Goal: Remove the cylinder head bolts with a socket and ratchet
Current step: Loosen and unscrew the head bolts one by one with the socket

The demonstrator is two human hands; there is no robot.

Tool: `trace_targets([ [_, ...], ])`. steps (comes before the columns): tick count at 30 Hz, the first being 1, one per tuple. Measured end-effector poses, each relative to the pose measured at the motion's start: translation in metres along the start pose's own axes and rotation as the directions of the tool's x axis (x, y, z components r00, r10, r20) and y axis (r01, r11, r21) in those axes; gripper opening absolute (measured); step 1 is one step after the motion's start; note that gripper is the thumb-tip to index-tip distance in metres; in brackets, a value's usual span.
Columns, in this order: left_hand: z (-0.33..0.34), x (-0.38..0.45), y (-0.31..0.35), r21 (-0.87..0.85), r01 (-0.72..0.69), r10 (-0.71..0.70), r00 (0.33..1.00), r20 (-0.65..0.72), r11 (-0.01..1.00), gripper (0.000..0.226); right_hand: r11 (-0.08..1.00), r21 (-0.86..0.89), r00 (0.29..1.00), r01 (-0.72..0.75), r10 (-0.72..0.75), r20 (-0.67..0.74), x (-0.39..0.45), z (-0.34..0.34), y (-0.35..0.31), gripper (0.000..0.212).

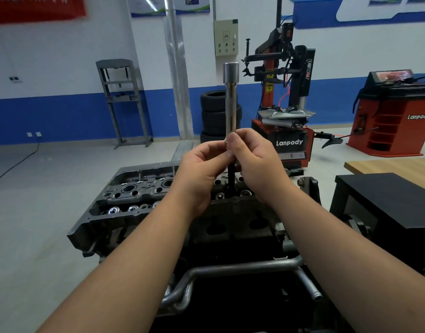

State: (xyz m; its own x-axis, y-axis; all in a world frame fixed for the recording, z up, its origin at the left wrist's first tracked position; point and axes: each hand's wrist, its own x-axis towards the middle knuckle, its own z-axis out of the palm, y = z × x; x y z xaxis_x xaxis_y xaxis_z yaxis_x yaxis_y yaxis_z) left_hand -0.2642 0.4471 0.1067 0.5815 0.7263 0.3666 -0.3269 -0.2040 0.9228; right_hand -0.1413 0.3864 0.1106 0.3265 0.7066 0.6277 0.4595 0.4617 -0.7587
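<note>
Both hands, left (202, 169) and right (254, 159), pinch the upright socket extension (230, 99), wide end up.

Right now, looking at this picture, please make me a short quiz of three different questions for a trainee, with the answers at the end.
1. True or false: both hands hold the long socket extension upright above the cylinder head.
2. Multiple choice: what stands directly behind the extension, by the far wall? A) a stack of tyres B) a ladder C) a barrel
3. Fill in: the wide end of the extension points ____.

Key:
1. True. The left hand and the right hand pinch its lower end together.
2. A, the stack of tyres.
3. Up.
</note>
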Motion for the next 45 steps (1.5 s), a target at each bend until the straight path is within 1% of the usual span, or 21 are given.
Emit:
trace_targets([
  [2, -0.0012, 0.0015, -0.0007, -0.037, 0.027, -0.028, 1.000, -0.007, 0.999, 0.019, 1.000, 0.014, 1.000, -0.012, 0.013, -0.017, 0.0004, -0.0004, 0.0005, 0.019],
  [5, -0.0023, 0.0020, -0.0016, -0.031, 0.031, -0.031, 0.999, -0.007, 0.999, 0.017, 0.999, 0.031, 1.000, -0.020, 0.020, 0.003, 0.0002, -0.0004, -0.0003, 0.020],
  [6, -0.0012, 0.0008, -0.0003, -0.023, 0.024, -0.024, 1.000, -0.005, 0.999, 0.017, 0.999, 0.037, 1.000, -0.015, 0.015, 0.012, -0.0001, -0.0003, -0.0003, 0.020],
  [9, 0.0006, -0.0016, -0.0005, 0.017, -0.017, 0.017, 1.000, -0.020, 1.000, 0.030, 0.999, 0.034, 1.000, -0.005, 0.004, 0.009, -0.0005, 0.0004, -0.0001, 0.022],
  [12, 0.0007, -0.0023, 0.0002, 0.014, -0.020, 0.021, 1.000, -0.019, 1.000, 0.032, 1.000, -0.019, 1.000, 0.000, 0.000, 0.008, 0.0000, 0.0002, 0.0003, 0.019],
  [14, 0.0005, -0.0012, 0.0004, 0.003, -0.007, 0.007, 1.000, -0.007, 1.000, 0.029, 1.000, -0.013, 1.000, -0.015, 0.015, 0.007, 0.0006, -0.0005, 0.0009, 0.019],
  [16, 0.0002, 0.0004, 0.0005, -0.009, 0.015, -0.016, 1.000, -0.009, 1.000, 0.018, 0.999, 0.015, 1.000, -0.030, 0.030, 0.002, 0.0011, -0.0008, 0.0007, 0.021],
  [17, -0.0002, 0.0011, 0.0000, -0.013, 0.024, -0.024, 1.000, -0.010, 1.000, 0.017, 0.999, 0.028, 0.999, -0.032, 0.032, 0.002, 0.0011, -0.0006, 0.0004, 0.021],
  [21, 0.0005, 0.0007, 0.0005, -0.001, 0.025, -0.025, 0.999, -0.021, 1.000, 0.016, 0.997, 0.070, 1.000, -0.018, 0.017, 0.021, 0.0003, 0.0009, -0.0002, 0.015],
  [23, 0.0011, -0.0008, 0.0005, 0.013, 0.005, -0.004, 0.999, -0.034, 1.000, 0.017, 0.998, 0.054, 1.000, -0.014, 0.013, 0.014, 0.0005, 0.0010, 0.0001, 0.017],
  [26, 0.0016, -0.0016, 0.0003, 0.026, -0.020, 0.021, 0.999, -0.031, 0.999, 0.028, 1.000, 0.022, 1.000, -0.016, 0.017, -0.003, 0.0007, 0.0004, 0.0007, 0.015],
  [27, 0.0020, -0.0014, 0.0005, 0.023, -0.016, 0.016, 1.000, -0.026, 1.000, 0.027, 1.000, 0.019, 1.000, -0.022, 0.022, -0.006, 0.0008, 0.0002, 0.0010, 0.015],
  [29, 0.0008, 0.0007, -0.0007, -0.006, 0.009, -0.009, 1.000, -0.019, 1.000, 0.015, 0.999, 0.017, 0.999, -0.032, 0.032, -0.009, 0.0010, -0.0006, 0.0013, 0.017],
  [32, -0.0004, 0.0027, -0.0012, -0.024, 0.038, -0.039, 0.999, -0.021, 0.999, 0.018, 0.999, 0.023, 0.999, -0.037, 0.037, -0.005, 0.0016, -0.0008, 0.0011, 0.023],
  [34, -0.0001, 0.0024, -0.0011, -0.007, 0.030, -0.031, 0.999, -0.024, 1.000, 0.015, 0.999, 0.042, 0.999, -0.030, 0.030, 0.011, 0.0012, 0.0004, 0.0007, 0.023],
  [37, 0.0013, 0.0001, -0.0003, 0.010, -0.003, 0.004, 0.999, -0.039, 1.000, 0.032, 0.999, 0.045, 1.000, -0.017, 0.016, 0.013, 0.0007, 0.0009, 0.0014, 0.025],
  [42, 0.0011, -0.0005, 0.0002, 0.014, -0.011, 0.011, 1.000, -0.010, 1.000, 0.037, 0.999, 0.049, 1.000, 0.001, 0.000, -0.006, 0.0011, 0.0003, 0.0019, 0.014],
  [43, 0.0008, 0.0003, -0.0003, 0.005, -0.003, 0.003, 1.000, -0.001, 1.000, 0.034, 0.999, 0.041, 1.000, 0.001, -0.001, -0.011, 0.0012, 0.0004, 0.0023, 0.014],
  [45, -0.0001, 0.0014, -0.0002, -0.027, 0.022, -0.022, 1.000, 0.001, 0.999, 0.020, 1.000, 0.025, 1.000, 0.001, 0.000, -0.017, 0.0012, 0.0001, 0.0027, 0.016],
])
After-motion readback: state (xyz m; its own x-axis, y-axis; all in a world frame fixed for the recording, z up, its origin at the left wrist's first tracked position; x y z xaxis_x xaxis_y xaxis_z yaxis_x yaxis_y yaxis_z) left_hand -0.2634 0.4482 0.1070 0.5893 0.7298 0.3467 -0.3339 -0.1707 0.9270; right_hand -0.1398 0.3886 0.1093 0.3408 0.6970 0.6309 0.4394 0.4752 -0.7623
